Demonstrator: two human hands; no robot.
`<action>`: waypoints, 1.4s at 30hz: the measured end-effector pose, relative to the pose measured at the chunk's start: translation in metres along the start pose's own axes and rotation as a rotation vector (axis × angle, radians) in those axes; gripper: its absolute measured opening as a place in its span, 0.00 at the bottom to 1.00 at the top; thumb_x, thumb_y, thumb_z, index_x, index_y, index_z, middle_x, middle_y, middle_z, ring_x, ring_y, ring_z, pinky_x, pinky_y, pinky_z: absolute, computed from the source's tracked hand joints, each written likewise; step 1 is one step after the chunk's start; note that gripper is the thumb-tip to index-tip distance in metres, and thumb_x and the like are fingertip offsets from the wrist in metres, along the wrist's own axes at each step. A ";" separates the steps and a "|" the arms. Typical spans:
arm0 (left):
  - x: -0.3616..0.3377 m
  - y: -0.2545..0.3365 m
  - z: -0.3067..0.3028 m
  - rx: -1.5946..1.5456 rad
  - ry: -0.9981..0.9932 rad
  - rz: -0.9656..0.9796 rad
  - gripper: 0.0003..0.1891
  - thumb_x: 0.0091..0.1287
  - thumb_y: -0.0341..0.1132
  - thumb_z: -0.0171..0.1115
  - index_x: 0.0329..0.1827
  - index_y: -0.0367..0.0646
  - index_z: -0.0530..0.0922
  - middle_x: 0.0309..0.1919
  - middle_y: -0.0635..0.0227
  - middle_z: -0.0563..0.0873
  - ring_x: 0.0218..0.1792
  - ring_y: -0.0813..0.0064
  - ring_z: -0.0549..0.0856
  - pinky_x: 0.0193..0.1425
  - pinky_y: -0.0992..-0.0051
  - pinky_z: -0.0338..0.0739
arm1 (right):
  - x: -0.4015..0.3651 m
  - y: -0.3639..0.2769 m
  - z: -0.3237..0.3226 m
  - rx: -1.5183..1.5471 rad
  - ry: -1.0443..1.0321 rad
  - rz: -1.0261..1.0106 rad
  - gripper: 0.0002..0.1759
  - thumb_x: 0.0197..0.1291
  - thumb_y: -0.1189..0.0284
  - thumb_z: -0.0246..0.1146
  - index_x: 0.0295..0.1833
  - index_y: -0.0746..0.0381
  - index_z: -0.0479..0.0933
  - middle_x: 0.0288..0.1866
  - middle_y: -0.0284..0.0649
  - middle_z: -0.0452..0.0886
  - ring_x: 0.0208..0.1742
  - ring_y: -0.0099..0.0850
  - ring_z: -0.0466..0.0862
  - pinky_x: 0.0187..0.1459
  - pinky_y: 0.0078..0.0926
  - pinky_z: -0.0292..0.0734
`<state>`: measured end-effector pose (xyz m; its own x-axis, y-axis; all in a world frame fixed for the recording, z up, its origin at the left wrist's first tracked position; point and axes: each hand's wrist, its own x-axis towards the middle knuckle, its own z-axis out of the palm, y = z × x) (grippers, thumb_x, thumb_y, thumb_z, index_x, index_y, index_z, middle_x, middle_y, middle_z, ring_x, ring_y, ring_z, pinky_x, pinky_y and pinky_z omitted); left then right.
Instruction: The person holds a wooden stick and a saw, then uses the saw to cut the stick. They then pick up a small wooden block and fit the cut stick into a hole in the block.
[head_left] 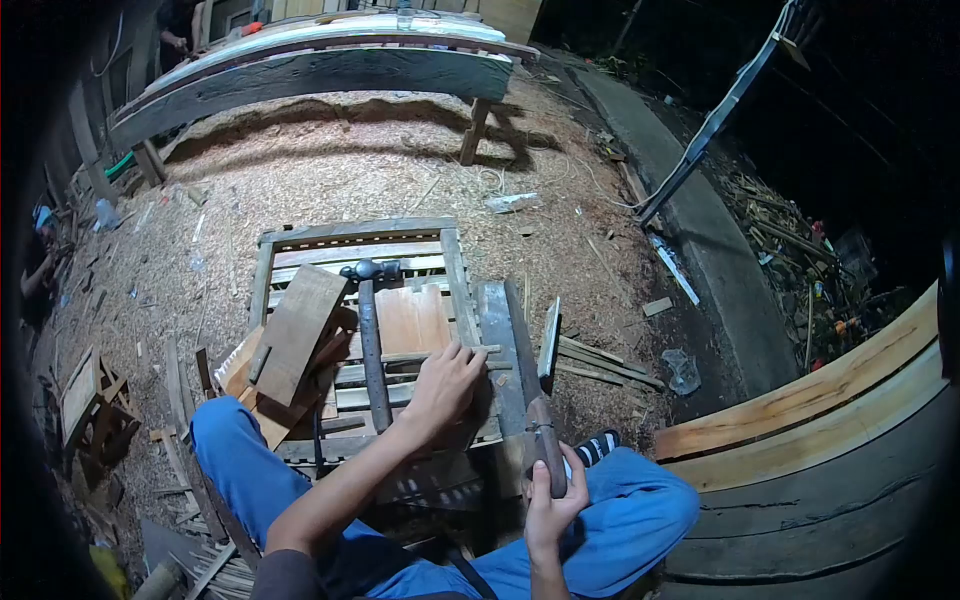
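My left hand (pixel 447 387) rests over the slatted wooden frame (pixel 452 270), its fingers curled over a thin wood strip (pixel 400 357). My right hand (pixel 556 505) is wrapped round the wooden handle of a machete (pixel 551 340), whose blade points away from me beside a grey beam (pixel 497 310). A ball-peen hammer (pixel 369 330) lies across the slats left of my left hand, its head at the far end. Next to it are a pale wood piece (pixel 415 315) and a brown board (pixel 302 330) lying on other blocks.
A long workbench (pixel 330 75) stands ahead, with a person (pixel 178 35) behind its left end. Another person (pixel 40 265) is at the far left. Wood scraps (pixel 605 362) lie on the shavings-covered ground, and long planks (pixel 800 385) are at the right. A post (pixel 705 130) leans beside the concrete path (pixel 690 200).
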<state>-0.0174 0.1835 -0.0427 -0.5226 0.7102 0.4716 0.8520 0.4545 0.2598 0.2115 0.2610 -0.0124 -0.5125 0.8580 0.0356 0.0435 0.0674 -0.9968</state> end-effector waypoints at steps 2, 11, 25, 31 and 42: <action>-0.006 0.004 0.005 0.003 0.016 0.028 0.12 0.66 0.34 0.64 0.51 0.44 0.79 0.40 0.63 0.83 0.49 0.60 0.83 0.55 0.61 0.75 | 0.005 0.018 -0.005 -0.038 -0.021 -0.089 0.20 0.70 0.78 0.67 0.65 0.70 0.76 0.46 0.39 0.83 0.39 0.25 0.78 0.43 0.25 0.72; -0.016 0.026 0.007 0.121 -0.099 0.061 0.12 0.69 0.36 0.61 0.54 0.49 0.80 0.39 0.66 0.82 0.46 0.66 0.83 0.53 0.65 0.72 | 0.005 0.026 -0.004 -0.132 -0.056 -0.149 0.19 0.72 0.78 0.66 0.66 0.65 0.75 0.36 0.34 0.81 0.22 0.16 0.73 0.22 0.16 0.67; -0.017 0.018 -0.011 0.077 -0.329 0.213 0.22 0.67 0.34 0.63 0.65 0.52 0.76 0.38 0.60 0.86 0.38 0.61 0.88 0.56 0.61 0.73 | -0.008 -0.008 0.009 -0.107 -0.072 0.063 0.22 0.74 0.69 0.67 0.66 0.72 0.76 0.59 0.50 0.84 0.62 0.39 0.84 0.65 0.38 0.77; -0.024 0.018 -0.005 0.016 -0.268 0.199 0.23 0.66 0.34 0.64 0.66 0.54 0.77 0.38 0.60 0.86 0.37 0.61 0.88 0.56 0.60 0.73 | 0.000 -0.012 0.009 -0.125 -0.135 -0.005 0.22 0.75 0.67 0.66 0.65 0.71 0.76 0.59 0.53 0.84 0.62 0.43 0.84 0.65 0.40 0.76; -0.029 0.017 0.006 -0.044 -0.192 0.165 0.20 0.65 0.35 0.66 0.61 0.55 0.79 0.37 0.63 0.85 0.35 0.61 0.88 0.55 0.57 0.75 | 0.006 -0.018 0.006 -0.293 -0.167 -0.130 0.21 0.73 0.66 0.69 0.59 0.72 0.76 0.56 0.53 0.84 0.61 0.40 0.82 0.66 0.38 0.74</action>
<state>0.0121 0.1746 -0.0572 -0.3687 0.8639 0.3430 0.9247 0.3031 0.2305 0.2029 0.2620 0.0052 -0.6618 0.7393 0.1247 0.2001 0.3345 -0.9209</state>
